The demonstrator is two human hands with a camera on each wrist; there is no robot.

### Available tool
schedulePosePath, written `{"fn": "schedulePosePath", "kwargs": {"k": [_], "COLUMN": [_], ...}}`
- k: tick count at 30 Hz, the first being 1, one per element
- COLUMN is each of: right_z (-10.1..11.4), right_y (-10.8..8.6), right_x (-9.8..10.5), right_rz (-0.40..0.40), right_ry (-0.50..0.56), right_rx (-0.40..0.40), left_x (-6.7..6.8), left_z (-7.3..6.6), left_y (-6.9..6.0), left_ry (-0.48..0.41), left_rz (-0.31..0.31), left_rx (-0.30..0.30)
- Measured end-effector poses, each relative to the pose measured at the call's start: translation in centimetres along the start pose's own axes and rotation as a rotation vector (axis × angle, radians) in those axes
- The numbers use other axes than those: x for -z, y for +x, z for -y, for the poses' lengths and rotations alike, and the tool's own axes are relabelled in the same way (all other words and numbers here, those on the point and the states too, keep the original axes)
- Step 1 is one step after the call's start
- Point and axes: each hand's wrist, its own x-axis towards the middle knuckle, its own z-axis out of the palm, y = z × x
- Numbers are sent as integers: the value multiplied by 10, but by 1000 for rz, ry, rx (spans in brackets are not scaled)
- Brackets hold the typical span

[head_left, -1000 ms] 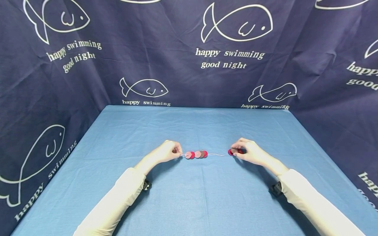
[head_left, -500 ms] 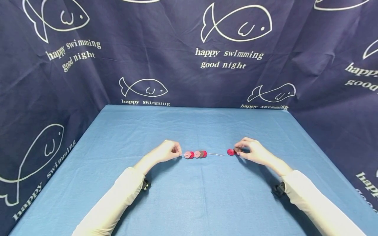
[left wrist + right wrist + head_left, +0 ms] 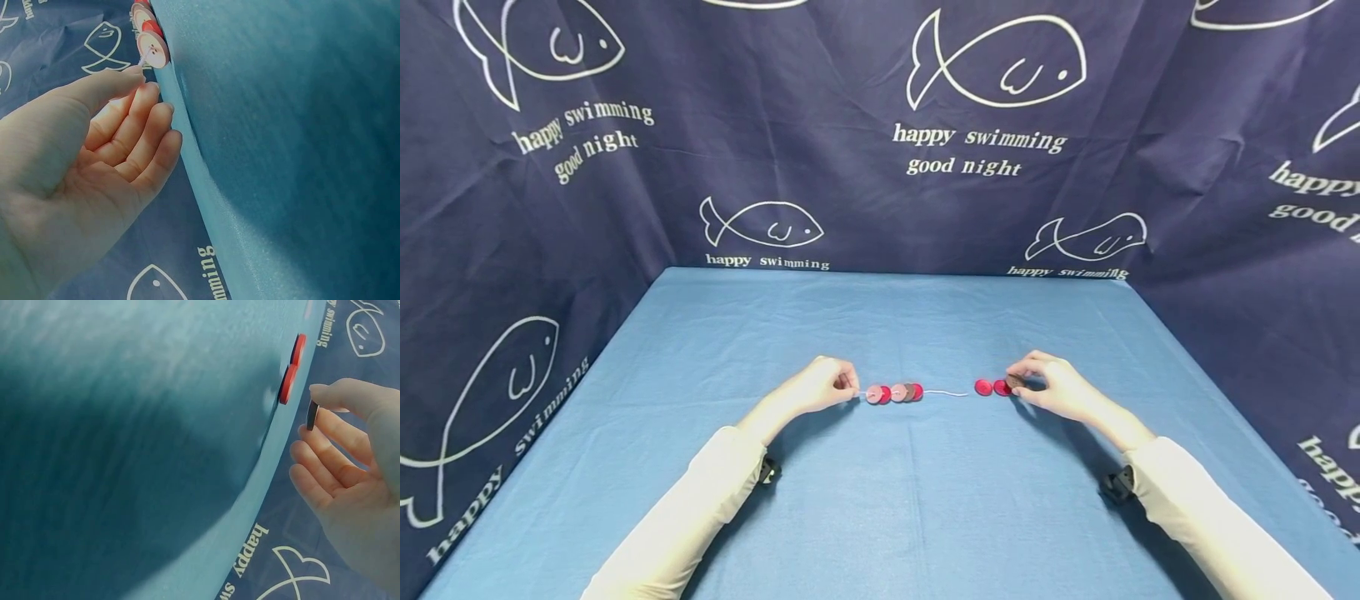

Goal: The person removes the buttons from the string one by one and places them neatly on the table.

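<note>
The left hand [image 3: 827,385] pinches the end of a white string [image 3: 946,392] between thumb and forefinger. Threaded beside it lie a pink button [image 3: 875,394], a red one, another pink one [image 3: 898,392], a brown one and a red one, overlapping. In the left wrist view the string runs from the thumb tip of the left hand [image 3: 106,137] into a pink button [image 3: 154,50]. A brown button [image 3: 312,415] is pinched by the right hand [image 3: 356,450], seen edge-on. Two red buttons [image 3: 983,387] [image 3: 288,384] lie side by side left of the right hand [image 3: 1051,386].
A blue cloth [image 3: 850,517] covers the table. Dark blue curtains [image 3: 865,100] printed with white fish and lettering stand behind it and at both sides. A black device [image 3: 1117,485] is at the right wrist, another [image 3: 769,471] at the left.
My right hand has moved right with the brown button, and two red buttons are now uncovered side by side. The left hand keeps its pinch on the string.
</note>
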Motion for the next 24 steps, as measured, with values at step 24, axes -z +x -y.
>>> {"fn": "schedulePosePath", "kwargs": {"k": [24], "right_z": [-6], "right_y": [-9], "right_x": [2], "right_rz": [16], "right_ry": [-1], "right_rx": [-7], "left_x": [0], "left_z": [0], "left_y": [-1], "left_ry": [2], "left_rz": [-9], "left_rx": [-18]}}
